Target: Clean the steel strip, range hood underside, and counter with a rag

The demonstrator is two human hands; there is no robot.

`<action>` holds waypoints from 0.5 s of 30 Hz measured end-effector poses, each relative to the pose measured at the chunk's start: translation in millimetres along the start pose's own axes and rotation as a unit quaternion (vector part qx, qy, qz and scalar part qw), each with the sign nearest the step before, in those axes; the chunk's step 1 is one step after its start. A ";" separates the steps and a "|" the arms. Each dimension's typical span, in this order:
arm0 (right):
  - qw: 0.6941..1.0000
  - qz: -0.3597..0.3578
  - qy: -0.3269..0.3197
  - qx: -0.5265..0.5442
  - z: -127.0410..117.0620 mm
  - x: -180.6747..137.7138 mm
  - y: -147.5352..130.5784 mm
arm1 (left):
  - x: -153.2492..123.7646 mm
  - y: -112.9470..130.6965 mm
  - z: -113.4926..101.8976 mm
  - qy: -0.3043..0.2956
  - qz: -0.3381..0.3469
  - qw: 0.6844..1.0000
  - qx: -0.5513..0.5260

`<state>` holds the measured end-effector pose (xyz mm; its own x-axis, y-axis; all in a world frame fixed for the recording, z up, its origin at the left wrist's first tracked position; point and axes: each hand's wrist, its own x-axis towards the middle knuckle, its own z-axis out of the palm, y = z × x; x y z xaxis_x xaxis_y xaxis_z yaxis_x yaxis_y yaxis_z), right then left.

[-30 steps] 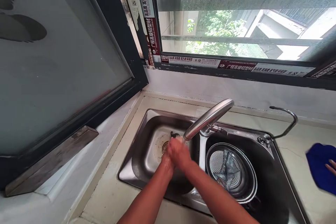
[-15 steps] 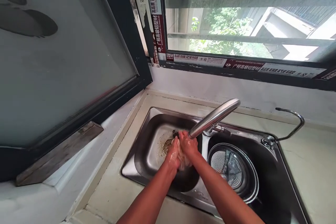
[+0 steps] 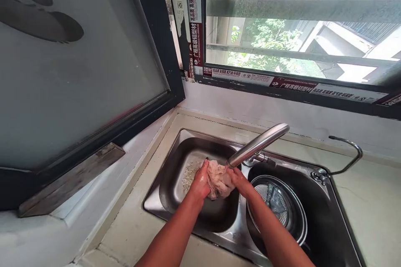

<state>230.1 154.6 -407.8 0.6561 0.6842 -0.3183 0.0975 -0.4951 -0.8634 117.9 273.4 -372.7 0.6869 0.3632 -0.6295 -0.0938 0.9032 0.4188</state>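
Observation:
Over the left basin of the steel sink, both my hands hold a wet, pale pinkish cloth right under the spout of the steel tap. My left hand grips the cloth's left side with fingers curled around it. My right hand presses on its right side, fingers closed on the fabric. The cloth is bunched into a lump between my palms and hides the drain.
The right basin holds a round metal strainer bowl with a grey cloth in it. A thin second tap stands at the sink's right rear. A window frame runs behind, a glass pane to the left, pale counter right.
My hands were rubbing tightly together under the tap; now they have spread apart and the bunched pale cloth shows between them. The view shifted left, so the blue cloth at right is out of frame.

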 end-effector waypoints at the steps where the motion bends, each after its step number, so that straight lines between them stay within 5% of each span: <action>1: 0.999 0.003 -0.031 0.020 -3.1 -8.2 6.4 | -1.4 4.9 -3.0 0.004 0.010 1.000 -0.010; 5: 0.988 -0.005 -0.108 0.107 -11.8 -32.5 22.0 | -4.7 17.2 -18.9 0.024 0.027 0.999 -0.031; 11: 0.945 -0.012 -0.039 0.326 -18.4 -21.1 -4.2 | -3.0 15.3 -26.0 0.040 -0.004 0.999 -0.018; 15: 0.977 -0.041 0.049 0.205 4.0 -12.0 -39.8 | -0.9 4.0 -15.9 0.018 -0.032 0.999 -0.014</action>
<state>215.4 168.2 -371.1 0.7289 0.6484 -0.2199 -0.1417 -0.1714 -0.9750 105.5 280.3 -380.9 0.6661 0.3125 -0.6773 -0.0711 0.9305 0.3594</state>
